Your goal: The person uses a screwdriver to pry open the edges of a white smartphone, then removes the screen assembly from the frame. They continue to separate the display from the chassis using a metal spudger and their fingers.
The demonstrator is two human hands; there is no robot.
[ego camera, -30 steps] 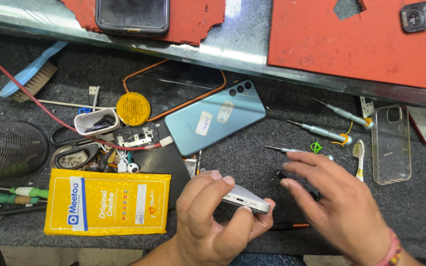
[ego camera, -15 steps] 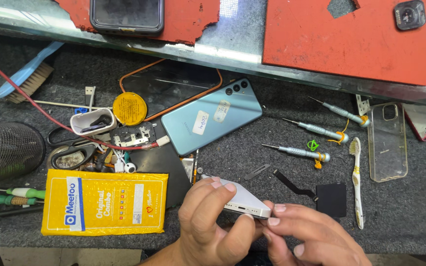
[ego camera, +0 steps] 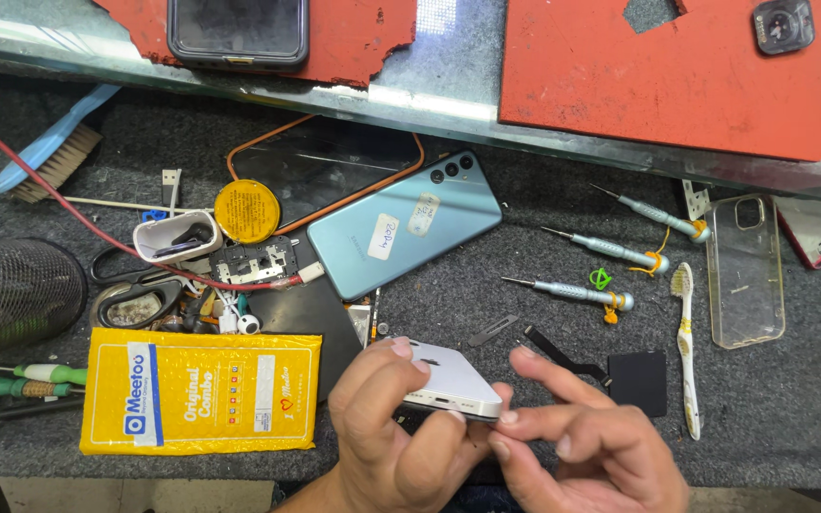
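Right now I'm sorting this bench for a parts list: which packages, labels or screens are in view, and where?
Yellow padded package: flat rectangle, front left, blue-and-white label panel.
Blue-green phone: centre, face down, two small white stickers on its back.
Black phone: top left on a red mat, dark screen.
White phone: held on edge by left hand, right hand at its corner.

three screwdrivers [ego camera: 577, 290], two red mats [ego camera: 662, 71], one toothbrush [ego camera: 684, 342], one clear case [ego camera: 745, 271], one yellow packet [ego camera: 201, 391]
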